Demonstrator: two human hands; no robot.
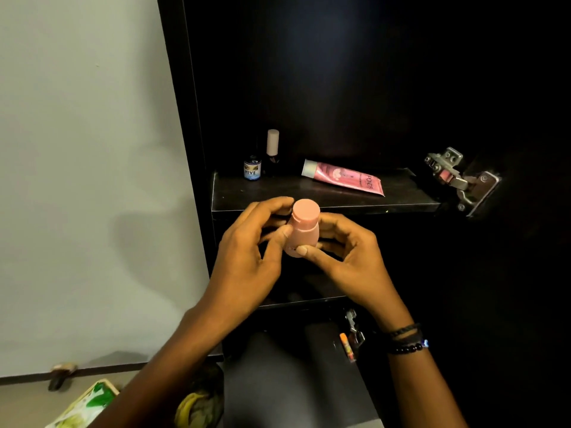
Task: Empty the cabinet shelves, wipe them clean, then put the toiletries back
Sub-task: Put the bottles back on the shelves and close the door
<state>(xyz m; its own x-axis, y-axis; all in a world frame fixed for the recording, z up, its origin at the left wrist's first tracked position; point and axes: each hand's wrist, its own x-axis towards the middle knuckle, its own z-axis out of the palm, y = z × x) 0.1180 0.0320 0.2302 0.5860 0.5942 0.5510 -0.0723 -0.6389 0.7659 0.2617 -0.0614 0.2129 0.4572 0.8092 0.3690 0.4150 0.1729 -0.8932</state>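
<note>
nearest, beaded and corded bracelets (407, 338) around the right wrist. just beyond, both hands raised in front of the dark cabinet (340, 72), sharing a small pink bottle (302, 230) with its cap on, tilted slightly, top toward the shelf. left hand (247, 261) curled at the bottle's left side, thumb pressed near the neck, fingertips close to the cap. right hand (349, 257) cupped around the body from the right, thumb laid across the lower front. past the hands, on the shelf (309, 197): a pink pond's tube (344, 177) lying flat toward the right, a small blue-labelled bottle (252, 168) upright at the left, just beside a dark bottle with a tall pale cap (273, 149). further right, a metal hinge (457, 177) on the cabinet side. lower down, near the right wrist, a small orange-tipped stick (346, 345).
</note>
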